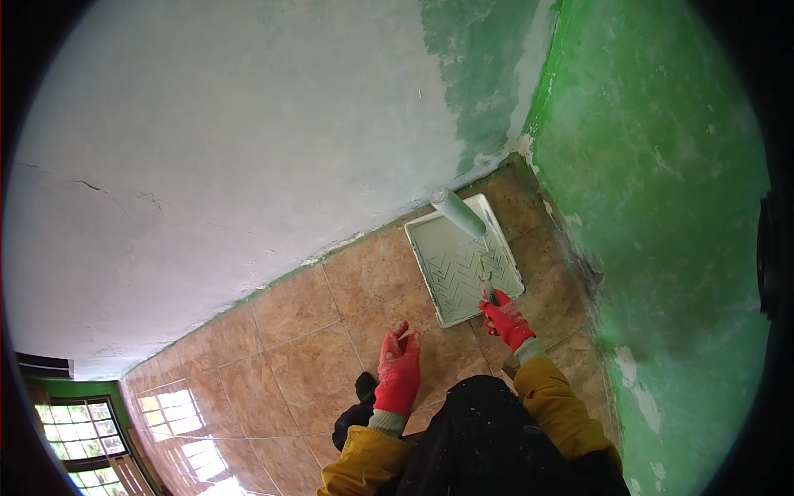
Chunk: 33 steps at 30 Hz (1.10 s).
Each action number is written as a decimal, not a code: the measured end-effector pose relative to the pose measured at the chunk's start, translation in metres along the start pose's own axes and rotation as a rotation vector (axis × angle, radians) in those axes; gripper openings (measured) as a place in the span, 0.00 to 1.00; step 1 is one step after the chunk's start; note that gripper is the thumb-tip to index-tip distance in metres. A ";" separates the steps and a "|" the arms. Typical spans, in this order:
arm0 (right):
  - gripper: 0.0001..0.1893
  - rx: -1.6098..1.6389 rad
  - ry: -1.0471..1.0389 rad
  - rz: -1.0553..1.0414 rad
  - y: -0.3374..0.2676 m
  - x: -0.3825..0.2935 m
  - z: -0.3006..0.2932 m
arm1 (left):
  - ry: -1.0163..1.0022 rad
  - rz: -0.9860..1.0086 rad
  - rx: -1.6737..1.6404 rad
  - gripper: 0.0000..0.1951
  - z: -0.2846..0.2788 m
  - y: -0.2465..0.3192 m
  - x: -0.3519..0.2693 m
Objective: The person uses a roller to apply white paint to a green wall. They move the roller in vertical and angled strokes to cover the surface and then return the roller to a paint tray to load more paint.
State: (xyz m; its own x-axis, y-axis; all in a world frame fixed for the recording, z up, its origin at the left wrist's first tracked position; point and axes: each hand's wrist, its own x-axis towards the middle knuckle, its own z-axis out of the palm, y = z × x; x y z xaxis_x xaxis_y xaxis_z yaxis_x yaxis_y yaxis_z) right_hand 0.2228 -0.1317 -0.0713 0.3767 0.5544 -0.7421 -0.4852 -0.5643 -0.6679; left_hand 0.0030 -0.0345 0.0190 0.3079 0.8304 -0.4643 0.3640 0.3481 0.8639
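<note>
My right hand (505,319), in a red work glove, is closed round the handle of a paint roller (459,214). The roller's sleeve, coated in pale paint, lies over the upper part of a paint tray (437,304), its far end reaching past the rim. Pale paint covers the tray, with a zigzag ridge pattern on its near part. To the left of the tray, my left hand (399,369), gloved in red too, is raised with its fingers parted and nothing in it.
A wall (248,124) with whitish paint and a green patch (481,80) rises ahead. At the right stands a green wall (651,155) with peeling spots. The floor has brown tiles (298,316). A barred window (87,428) is at the lower left.
</note>
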 end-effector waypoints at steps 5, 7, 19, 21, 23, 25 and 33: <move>0.13 0.094 -0.062 -0.046 -0.003 -0.004 0.002 | -0.021 0.027 0.084 0.20 0.007 -0.015 0.009; 0.14 0.131 -0.057 -0.057 -0.003 -0.006 0.004 | -0.118 -0.001 -0.007 0.20 0.011 -0.019 0.011; 0.17 0.159 -0.135 -0.109 -0.020 -0.028 0.019 | -0.324 -0.112 -0.017 0.27 0.059 -0.016 0.025; 0.18 0.172 -0.148 -0.120 -0.023 -0.035 0.018 | -0.339 -0.104 -0.029 0.28 0.069 -0.015 0.027; 0.18 0.185 -0.167 -0.131 -0.025 -0.041 0.017 | -0.348 -0.096 -0.041 0.28 0.078 -0.017 0.029; 0.16 0.189 -0.189 -0.144 -0.027 -0.046 0.017 | -0.393 -0.108 -0.103 0.28 0.087 -0.022 0.033; 0.11 0.091 -0.190 -0.235 -0.016 -0.046 0.004 | -0.528 0.036 -0.221 0.30 0.103 -0.041 0.028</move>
State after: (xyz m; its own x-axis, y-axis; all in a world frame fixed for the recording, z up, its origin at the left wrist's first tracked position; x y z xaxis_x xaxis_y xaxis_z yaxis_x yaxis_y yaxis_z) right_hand 0.2101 -0.1457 -0.0264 0.3368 0.7725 -0.5384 -0.4743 -0.3548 -0.8057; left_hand 0.0870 -0.0704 -0.0496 0.7346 0.5331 -0.4198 0.1707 0.4535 0.8747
